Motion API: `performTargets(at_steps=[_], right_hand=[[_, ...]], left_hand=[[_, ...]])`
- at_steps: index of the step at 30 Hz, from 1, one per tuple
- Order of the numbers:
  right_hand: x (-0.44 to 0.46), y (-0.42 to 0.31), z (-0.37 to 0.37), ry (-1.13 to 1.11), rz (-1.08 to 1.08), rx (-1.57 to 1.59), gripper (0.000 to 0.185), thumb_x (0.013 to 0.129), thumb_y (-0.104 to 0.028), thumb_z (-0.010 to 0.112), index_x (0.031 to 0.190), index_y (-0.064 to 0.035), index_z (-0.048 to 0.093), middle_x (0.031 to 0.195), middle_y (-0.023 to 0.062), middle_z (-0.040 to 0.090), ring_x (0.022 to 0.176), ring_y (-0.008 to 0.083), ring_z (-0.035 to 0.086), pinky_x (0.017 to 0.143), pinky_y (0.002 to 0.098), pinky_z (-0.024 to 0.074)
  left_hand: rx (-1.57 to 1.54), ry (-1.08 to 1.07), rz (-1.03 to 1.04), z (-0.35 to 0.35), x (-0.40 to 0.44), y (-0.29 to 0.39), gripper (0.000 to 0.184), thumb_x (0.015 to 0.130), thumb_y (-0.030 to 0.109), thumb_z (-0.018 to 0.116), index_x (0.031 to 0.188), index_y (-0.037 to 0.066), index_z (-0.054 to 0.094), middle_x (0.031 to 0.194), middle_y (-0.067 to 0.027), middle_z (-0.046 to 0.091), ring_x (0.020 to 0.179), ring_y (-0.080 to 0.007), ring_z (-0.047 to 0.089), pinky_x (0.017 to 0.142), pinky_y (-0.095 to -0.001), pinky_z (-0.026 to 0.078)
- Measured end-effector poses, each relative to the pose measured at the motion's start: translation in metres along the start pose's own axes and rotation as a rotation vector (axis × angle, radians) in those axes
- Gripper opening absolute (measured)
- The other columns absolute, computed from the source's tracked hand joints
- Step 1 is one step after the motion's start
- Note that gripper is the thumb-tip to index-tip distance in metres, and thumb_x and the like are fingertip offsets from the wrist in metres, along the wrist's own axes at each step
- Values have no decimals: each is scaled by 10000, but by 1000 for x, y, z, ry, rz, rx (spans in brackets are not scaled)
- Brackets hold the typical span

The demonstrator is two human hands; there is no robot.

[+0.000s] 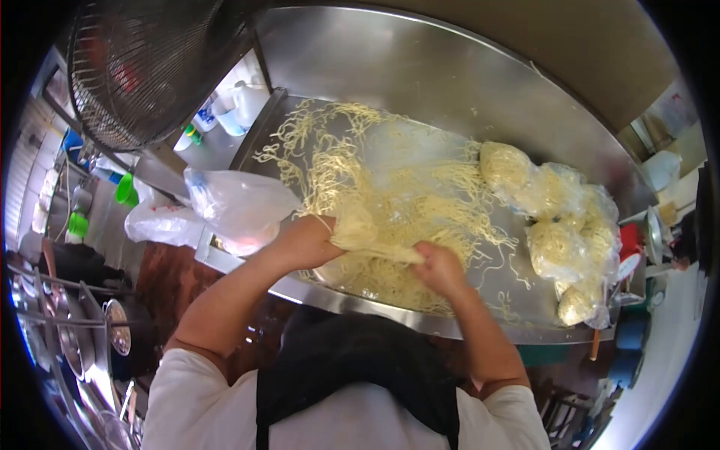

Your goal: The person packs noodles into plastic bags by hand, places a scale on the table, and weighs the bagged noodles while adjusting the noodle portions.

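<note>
A clear plastic bag of noodles [354, 226] is stretched between my two hands above the metal tray. My left hand [311, 241] is closed on the bag's left side, its fingertips partly hidden. My right hand [441, 267] grips the other end, and the plastic between them is pulled into a tight, narrow band. Beneath and beyond the hands, loose yellow noodles [420, 206] lie spread over the steel tray [517, 296], thicker toward the left and middle, with stray strands near the right.
Several filled noodle bags [555, 244] are piled at the tray's right end. White plastic bags [240, 201] hang beside my left forearm. A large fan [142, 75] stands at the upper left. The tall steel back wall [397, 56] bounds the far side. Pans [71, 330] hang at lower left.
</note>
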State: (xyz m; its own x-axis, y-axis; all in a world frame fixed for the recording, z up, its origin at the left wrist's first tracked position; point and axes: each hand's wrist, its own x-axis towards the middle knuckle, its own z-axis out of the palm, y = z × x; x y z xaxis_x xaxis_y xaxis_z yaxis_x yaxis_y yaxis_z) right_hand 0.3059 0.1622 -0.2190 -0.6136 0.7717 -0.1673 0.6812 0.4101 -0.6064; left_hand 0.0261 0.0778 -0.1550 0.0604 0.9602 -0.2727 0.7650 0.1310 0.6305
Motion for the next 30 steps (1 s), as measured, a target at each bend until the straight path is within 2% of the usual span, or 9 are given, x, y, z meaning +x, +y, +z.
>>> performTargets(at_steps=[7,12,15,17,19,25,26,29,30], right_hand=[[36,61,-67,315,107,-268,397,764,-150,692,1152,-87,635,1036,189,666,973,348,641,837,426,510],[37,12,-87,-110,149,-372,664,742,-250,752,1327,-34,525,1327,205,546,1207,347,534,1019,403,433],[31,-61,-35,-96,-89,-173,867,703,-465,781,1363,1,466,1324,242,534,1197,376,541,1020,416,430],[33,-86,17,-182,-112,-76,877,709,-455,774,1361,32,447,1311,246,535,1159,368,564,971,418,468],[36,-86,61,-82,-40,-151,715,721,-402,749,1266,10,537,1196,231,599,1068,357,605,892,429,501],[53,-102,11,-256,-237,-123,249,723,-261,663,882,-71,693,820,164,675,812,358,651,712,457,517],[51,-115,3,-274,-323,-100,203,721,-247,651,828,-81,699,777,154,674,788,363,650,699,460,513],[52,-139,-7,-166,-317,0,213,746,-271,670,854,-89,699,803,135,683,786,331,658,696,435,515],[53,-134,-12,-187,-330,26,222,750,-282,679,854,-87,697,805,126,685,780,318,660,695,426,516]], left_hand=[[638,-332,-277,1,-18,-30,352,782,364,689,1017,103,669,897,-137,696,846,-337,669,754,-445,526],[450,-44,-171,-8,-50,-17,406,800,316,680,1160,139,623,887,-126,693,842,-327,673,735,-429,530],[195,202,-174,-8,-55,-14,446,807,268,684,1233,164,598,923,-138,689,873,-322,670,752,-397,530],[44,336,-147,-3,-56,-15,472,810,250,691,1263,168,586,950,-153,686,880,-325,665,750,-400,525],[-62,462,-49,9,-55,-27,496,813,251,702,1283,157,574,970,-167,685,867,-333,658,723,-429,517],[-709,130,112,19,-41,-31,594,791,221,794,1314,72,556,1079,-71,671,961,-128,611,828,-308,482],[-423,83,61,11,-39,-19,492,826,200,753,1273,72,591,1069,-60,677,963,-125,614,821,-308,484],[-501,-14,92,29,-15,-32,379,865,216,705,1207,69,633,994,-71,691,911,-128,621,804,-310,483],[-273,30,53,22,-19,-29,299,908,296,624,1090,63,661,900,-114,703,843,-213,664,768,-358,502]])
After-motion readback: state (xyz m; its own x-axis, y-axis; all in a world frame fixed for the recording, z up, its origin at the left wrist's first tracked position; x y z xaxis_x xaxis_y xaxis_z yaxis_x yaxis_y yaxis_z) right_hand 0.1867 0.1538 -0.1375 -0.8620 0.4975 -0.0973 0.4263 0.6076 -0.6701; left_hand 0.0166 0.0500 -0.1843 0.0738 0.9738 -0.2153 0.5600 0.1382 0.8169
